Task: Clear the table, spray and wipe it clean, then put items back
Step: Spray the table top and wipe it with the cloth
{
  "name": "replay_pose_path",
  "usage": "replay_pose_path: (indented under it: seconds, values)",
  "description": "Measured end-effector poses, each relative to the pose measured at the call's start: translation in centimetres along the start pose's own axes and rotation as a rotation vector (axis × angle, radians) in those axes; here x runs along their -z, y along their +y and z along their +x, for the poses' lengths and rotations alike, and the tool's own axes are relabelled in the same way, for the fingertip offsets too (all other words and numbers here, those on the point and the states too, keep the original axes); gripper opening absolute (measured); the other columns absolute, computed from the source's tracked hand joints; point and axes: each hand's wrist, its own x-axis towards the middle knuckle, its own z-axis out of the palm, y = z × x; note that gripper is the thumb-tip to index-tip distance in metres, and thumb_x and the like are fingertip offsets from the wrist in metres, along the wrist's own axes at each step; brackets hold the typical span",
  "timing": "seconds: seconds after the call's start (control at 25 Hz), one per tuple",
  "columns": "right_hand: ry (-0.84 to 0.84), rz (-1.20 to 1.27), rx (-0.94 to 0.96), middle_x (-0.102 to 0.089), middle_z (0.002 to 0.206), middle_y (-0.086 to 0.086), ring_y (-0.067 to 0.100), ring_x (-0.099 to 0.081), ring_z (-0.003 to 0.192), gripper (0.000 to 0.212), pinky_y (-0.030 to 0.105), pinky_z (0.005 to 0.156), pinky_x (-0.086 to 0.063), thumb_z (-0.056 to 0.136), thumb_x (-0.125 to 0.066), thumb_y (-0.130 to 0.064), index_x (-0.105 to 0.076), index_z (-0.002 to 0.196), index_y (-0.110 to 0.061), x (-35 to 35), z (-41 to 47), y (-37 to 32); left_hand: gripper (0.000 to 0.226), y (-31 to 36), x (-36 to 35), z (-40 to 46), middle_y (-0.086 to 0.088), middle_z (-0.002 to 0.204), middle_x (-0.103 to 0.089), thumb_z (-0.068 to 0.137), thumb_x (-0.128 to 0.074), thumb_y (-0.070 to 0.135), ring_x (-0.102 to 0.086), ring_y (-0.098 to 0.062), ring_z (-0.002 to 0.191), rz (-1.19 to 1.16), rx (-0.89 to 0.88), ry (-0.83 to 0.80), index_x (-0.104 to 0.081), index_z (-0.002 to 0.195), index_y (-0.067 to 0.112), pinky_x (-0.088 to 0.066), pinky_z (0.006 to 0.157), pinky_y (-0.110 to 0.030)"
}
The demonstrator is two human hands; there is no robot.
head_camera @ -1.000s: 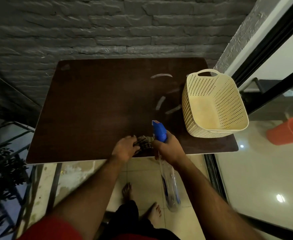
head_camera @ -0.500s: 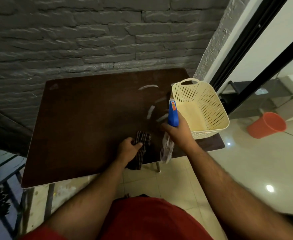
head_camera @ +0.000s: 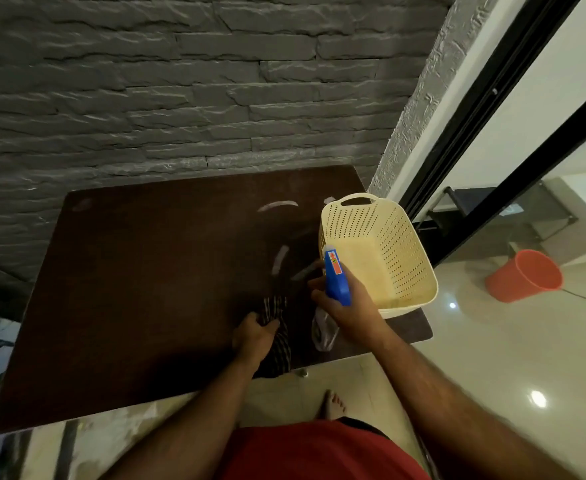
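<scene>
A person stands at the near edge of a dark table (head_camera: pixel 139 289), the right hand (head_camera: pixel 350 306) curled around a spray bottle (head_camera: pixel 336 278) whose blue head points toward 12 o'clock across the tabletop, clear body hanging toward 6. The left hand (head_camera: pixel 253 336), just beside it at 9 o'clock, grips a bunched checked cloth (head_camera: pixel 277 341) (its tail trails to the near edge). The unwiped surface lies from 10 to 12 o'clock of the nozzle, so the spray hand looks better placed; a cream basket (head_camera: pixel 406 251) sits at its 1 o'clock.
</scene>
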Motion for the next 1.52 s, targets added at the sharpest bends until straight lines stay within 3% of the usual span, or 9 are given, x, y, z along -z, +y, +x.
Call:
replay_pose_path:
  seconds: [0.2,0.36,0.56,0.84,1.0,1.12,1.24,1.36,1.52]
  values:
    - [-0.183,-0.008,0.022,-0.063,0.119,-0.006,0.006,-0.059,0.110,0.047,0.019,0.088,-0.047,0.090,-0.066,-0.024,-0.042,0.129,-0.036,1.9,1.3,0.4,0.025,2.2,-2.6,-0.9,-0.008,0.096,-0.066,0.086,-0.064,0.038,-0.062,-0.030,0.093,0.050,0.040,0.209,-0.057,0.096,0.015,-0.045,0.072,-0.030]
    - [-0.268,-0.045,0.056,-0.065,0.116,-0.011,0.002,-0.062,0.105,0.047,0.021,0.088,-0.051,0.089,-0.067,-0.034,-0.047,0.131,-0.030,2.6,2.4,1.0,0.025,3.4,-3.9,-1.3,-0.010,0.102,-0.067,0.086,-0.065,0.035,-0.061,-0.031,0.100,0.018,0.124,0.309,-0.058,0.100,0.015,-0.044,0.078,-0.031]
    - [-0.311,-0.085,0.023,-0.064,0.104,-0.014,-0.003,-0.062,0.093,0.043,0.011,0.072,-0.048,0.086,-0.071,-0.030,-0.047,0.121,-0.033,3.5,3.6,1.0,0.022,2.8,-5.1,-1.4,-0.007,0.102,-0.067,0.086,-0.064,0.032,-0.062,-0.028,0.099,0.032,0.122,0.337,-0.057,0.100,0.017,-0.048,0.084,-0.033]
    - [-0.383,-0.199,0.034,-0.062,0.125,-0.008,0.003,-0.058,0.103,0.072,0.007,0.072,-0.042,0.079,-0.078,-0.034,-0.037,0.138,-0.027,4.0,4.2,1.0,0.021,2.9,-4.7,-1.0,-0.007,0.105,-0.067,0.087,-0.065,0.028,-0.062,-0.027,0.101,0.097,0.093,0.296,-0.060,0.104,0.016,-0.046,0.084,-0.031]
    - [-0.410,-0.223,0.047,-0.059,0.134,-0.005,0.008,-0.059,0.115,0.090,0.019,0.090,-0.049,0.075,-0.082,-0.035,-0.027,0.145,-0.029,4.4,4.2,0.7,0.024,3.0,-3.3,-0.6,-0.004,0.103,-0.066,0.088,-0.062,0.041,-0.061,-0.024,0.100,0.112,0.088,0.206,-0.058,0.101,0.021,-0.046,0.083,-0.031]
    - [-0.455,-0.236,0.066,-0.046,0.148,-0.007,0.008,-0.044,0.132,0.105,0.032,0.109,-0.041,0.069,-0.086,-0.030,-0.019,0.150,-0.036,6.4,4.5,0.5,0.023,4.0,-1.6,-0.3,0.001,0.098,-0.066,0.089,-0.058,0.045,-0.061,-0.020,0.094,0.091,0.047,0.259,-0.058,0.098,0.025,-0.048,0.082,-0.032]
    - [-0.387,-0.403,0.066,-0.031,0.157,-0.006,0.016,-0.031,0.142,0.102,0.038,0.114,-0.032,0.074,-0.081,-0.025,-0.017,0.152,-0.039,9.7,5.4,0.7,0.017,7.3,-0.2,0.0,0.006,0.090,-0.064,0.090,-0.057,0.044,-0.059,-0.015,0.086,0.046,-0.048,0.270,-0.059,0.095,0.028,-0.049,0.075,-0.032]
    - [-0.177,-0.462,0.044,-0.033,0.156,0.000,0.021,-0.039,0.138,0.087,0.041,0.113,-0.037,0.080,-0.076,-0.020,-0.026,0.150,-0.034,12.8,7.3,1.7,0.011,12.1,-0.1,0.5,0.011,0.089,-0.062,0.091,-0.059,0.038,-0.060,-0.014,0.088,-0.015,-0.164,0.216,-0.060,0.095,0.028,-0.043,0.069,-0.028]
    - [0.061,-0.504,-0.026,-0.044,0.150,0.007,0.026,-0.049,0.130,0.075,0.043,0.106,-0.046,0.081,-0.075,-0.021,-0.036,0.145,-0.024,15.0,10.4,4.3,0.041,16.8,-1.7,2.4,0.005,0.106,-0.063,0.087,-0.064,0.042,-0.060,-0.012,0.095,-0.071,-0.255,0.057,-0.057,0.122,0.021,-0.049,0.081,-0.029]
